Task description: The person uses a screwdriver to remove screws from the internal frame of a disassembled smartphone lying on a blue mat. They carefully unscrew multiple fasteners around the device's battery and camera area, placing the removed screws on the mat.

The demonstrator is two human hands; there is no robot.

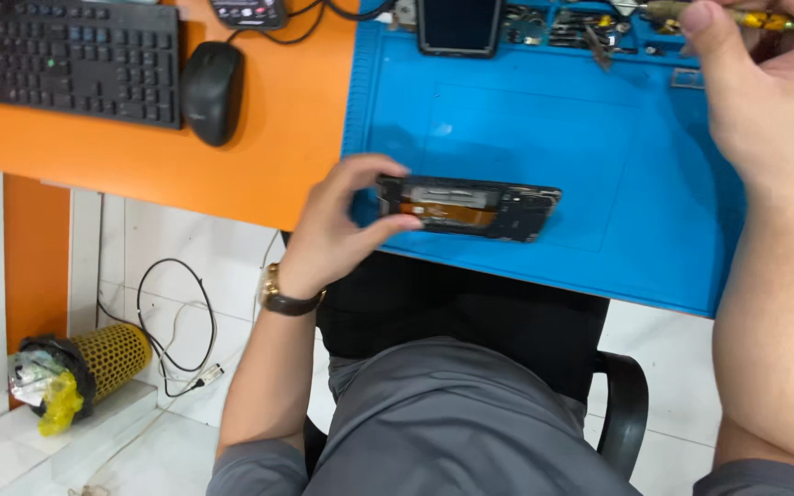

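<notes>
My left hand (342, 225) grips the left end of an opened smartphone (470, 208), its back cover off and its circuit parts and an orange flex strip showing. The phone is held level just over the near edge of a blue work mat (544, 119). My right hand (765, 83) is raised at the far right of the mat and holds a yellow-handled tool (765, 18) by its handle, well away from the phone. A watch sits on my left wrist.
A second phone (459, 25) lies screen up at the mat's far edge beside trays of small parts (581, 28). A black keyboard (66, 55) and mouse (211, 90) sit on the orange desk. Below are my lap, a chair armrest (627, 404), a yellow mesh bin (94, 363) and cables on the floor.
</notes>
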